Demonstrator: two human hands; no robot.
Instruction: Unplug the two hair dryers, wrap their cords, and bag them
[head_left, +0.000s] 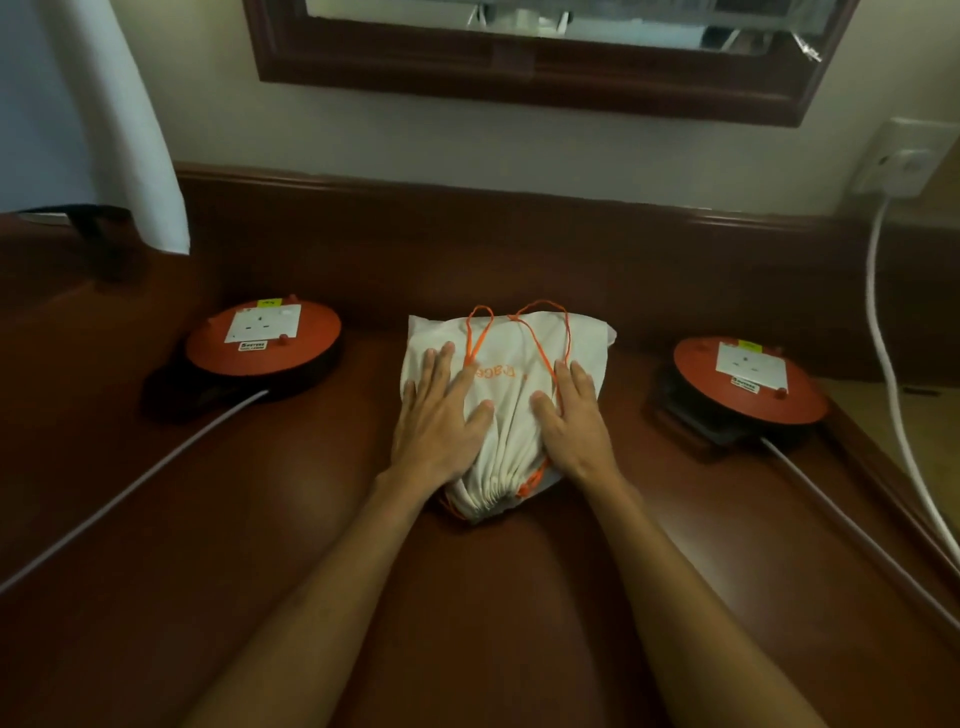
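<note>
Both hands lie flat and open on the white drawstring bag (511, 410), the left hand (439, 415) on its left half and the right hand (569, 421) on its right, neither one gripping. That bag rests mid-desk between two orange cable reels (262, 345), long axis running away from the person, its cinched neck nearest the wrists and the orange cord loops (519, 332) at the far end. No dryers show, so presumably they are inside; both hands sit equally close.
</note>
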